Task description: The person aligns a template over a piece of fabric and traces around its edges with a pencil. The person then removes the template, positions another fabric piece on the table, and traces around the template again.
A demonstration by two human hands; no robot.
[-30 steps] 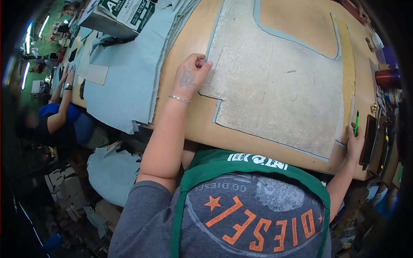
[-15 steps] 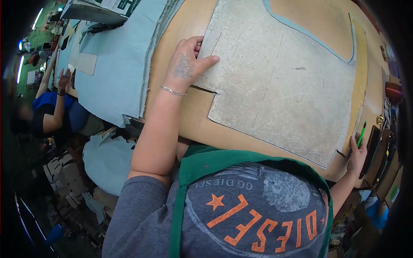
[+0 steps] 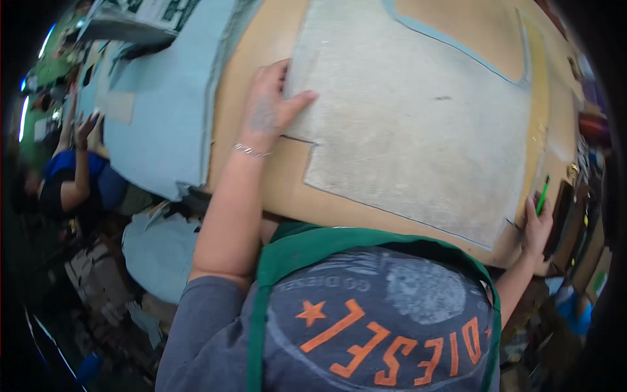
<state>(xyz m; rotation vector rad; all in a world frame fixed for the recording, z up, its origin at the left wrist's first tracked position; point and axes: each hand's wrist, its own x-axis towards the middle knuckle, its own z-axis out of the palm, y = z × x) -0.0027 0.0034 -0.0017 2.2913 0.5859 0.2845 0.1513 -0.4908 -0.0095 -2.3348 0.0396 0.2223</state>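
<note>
A large grey, scuffed pattern template (image 3: 405, 130) lies flat on the tan board of the worktable, with a light blue sheet (image 3: 457, 47) showing along its curved cutout. My left hand (image 3: 271, 101) grips the template's left edge, thumb on top and fingers curled at the rim, their tips hidden. At the lower right corner, my right hand (image 3: 538, 225) holds a green pencil (image 3: 543, 195) that points up and away. Its fingers rest beside the template's yellow-taped right edge (image 3: 537, 98).
Stacked light blue sheets (image 3: 160, 111) cover the table's left side, with a grey box-like object (image 3: 130, 23) on top. Another person (image 3: 78, 170) works at far left. Dark strips and tools (image 3: 562, 222) crowd the right edge. Cardboard pieces (image 3: 98, 281) lie below left.
The view has shifted slightly and blurred, so table, template and hands appear a little further left. Both hands keep their places on the template and pencil.
</note>
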